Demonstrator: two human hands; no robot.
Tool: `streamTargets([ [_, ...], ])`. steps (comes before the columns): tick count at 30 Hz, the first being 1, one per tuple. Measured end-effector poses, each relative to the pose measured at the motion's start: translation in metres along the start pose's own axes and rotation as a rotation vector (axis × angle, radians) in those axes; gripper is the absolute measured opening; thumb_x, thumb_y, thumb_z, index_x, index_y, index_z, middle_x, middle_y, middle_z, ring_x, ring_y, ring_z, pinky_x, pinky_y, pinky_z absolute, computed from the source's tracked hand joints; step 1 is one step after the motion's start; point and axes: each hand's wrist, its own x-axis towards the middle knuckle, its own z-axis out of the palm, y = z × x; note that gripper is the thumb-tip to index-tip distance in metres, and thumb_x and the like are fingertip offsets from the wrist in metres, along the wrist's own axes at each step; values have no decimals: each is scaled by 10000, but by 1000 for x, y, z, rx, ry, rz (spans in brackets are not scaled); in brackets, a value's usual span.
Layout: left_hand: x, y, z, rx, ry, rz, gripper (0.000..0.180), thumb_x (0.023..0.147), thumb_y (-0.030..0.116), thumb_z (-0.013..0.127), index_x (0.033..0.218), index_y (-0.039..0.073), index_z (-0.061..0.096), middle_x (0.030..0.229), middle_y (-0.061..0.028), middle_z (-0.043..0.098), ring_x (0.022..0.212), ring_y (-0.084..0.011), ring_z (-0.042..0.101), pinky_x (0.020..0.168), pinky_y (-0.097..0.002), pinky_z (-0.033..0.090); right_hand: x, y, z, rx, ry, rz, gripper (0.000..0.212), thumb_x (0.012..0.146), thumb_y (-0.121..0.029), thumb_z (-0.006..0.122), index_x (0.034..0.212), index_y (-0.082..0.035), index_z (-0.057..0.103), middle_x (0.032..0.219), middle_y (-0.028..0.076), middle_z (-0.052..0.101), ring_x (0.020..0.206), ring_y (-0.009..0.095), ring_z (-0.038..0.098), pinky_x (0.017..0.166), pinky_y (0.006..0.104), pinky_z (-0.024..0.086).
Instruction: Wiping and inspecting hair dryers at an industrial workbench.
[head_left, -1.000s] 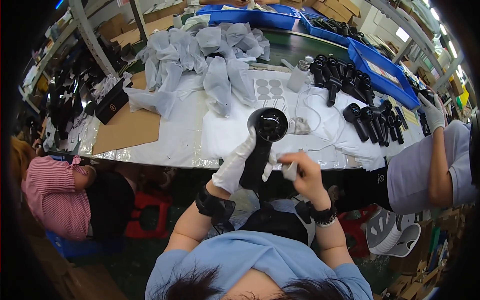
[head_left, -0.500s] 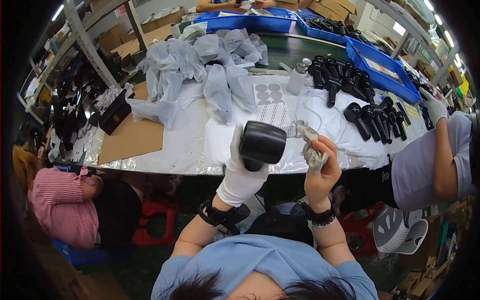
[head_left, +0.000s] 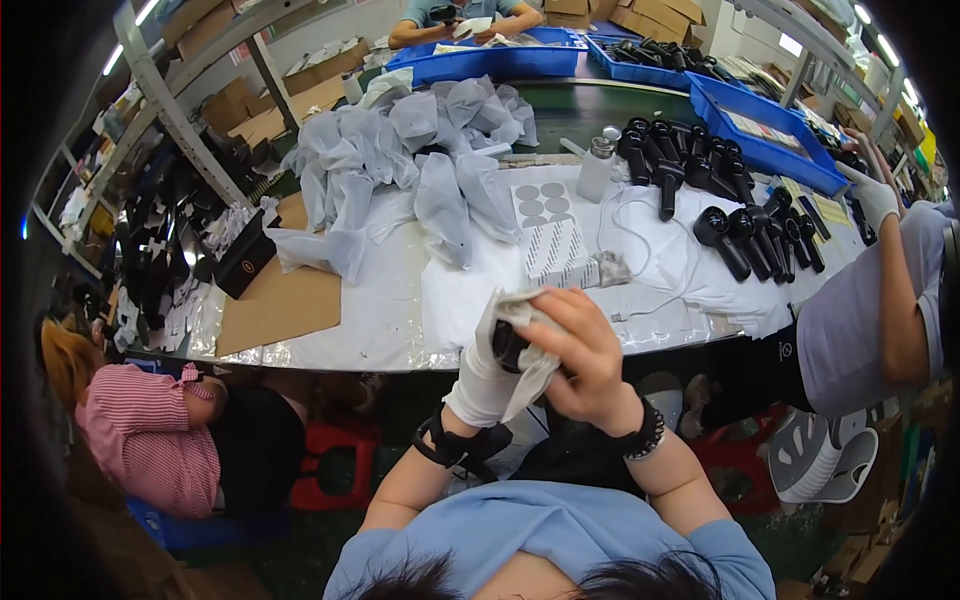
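My left hand (head_left: 476, 385), in a white glove, is closed round a black hair-dryer-shaped device (head_left: 506, 348) with a barrel head, held in front of the table edge. Over the device lies a pale grey cloth (head_left: 537, 372). My bare right hand (head_left: 588, 352) presses this cloth onto it with curled fingers, hiding most of the device. Beyond my hands a white patterned box (head_left: 560, 256) rests beside a crumpled grey piece (head_left: 612, 268). Behind that are a sheet of round grey stickers (head_left: 543, 203) and a clear bottle (head_left: 596, 170) with a metal top.
Grey-white bagged items (head_left: 440, 200) are heaped at the back left, near cardboard (head_left: 285, 315) and a small black box (head_left: 243, 262). Black devices (head_left: 740, 238) lie at the right, below a blue bin (head_left: 765, 130). Co-workers are at the left, right and far side; one gloved hand (head_left: 876, 200) shows.
My right hand has moved left with the cloth and now has it on the device. The device has turned and sits lower, largely covered.
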Motion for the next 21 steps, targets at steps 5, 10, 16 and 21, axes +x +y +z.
streamTargets([
  [5,7,12,-5,276,-20,142,673,861,358,554,1357,15,257,1095,-154,597,945,-234,625,858,-325,491,-9,36,-9,688,-111,427,295,799,-64,499,1042,-15,660,1136,141,618,1129,245,549,953,397,415],
  [10,-5,-35,1,-125,-167,-301,555,860,350,630,1259,18,435,1058,-139,622,958,-202,620,920,-322,465,-28,43,-10,1140,-73,723,323,846,-124,433,999,70,641,1026,195,644,1007,258,603,895,339,450],
  [16,16,0,9,-2,-21,22,685,717,151,745,1276,36,366,928,-109,644,790,-232,631,791,-346,488,-56,60,0,1016,36,619,333,882,-164,416,934,75,641,1011,180,643,964,240,609,868,344,463],
  [21,44,27,2,436,142,167,255,765,169,697,982,50,635,986,-80,660,864,-192,635,829,-358,468,-71,72,-10,860,288,729,297,898,-161,445,898,68,634,929,152,651,893,203,626,807,329,486],
])
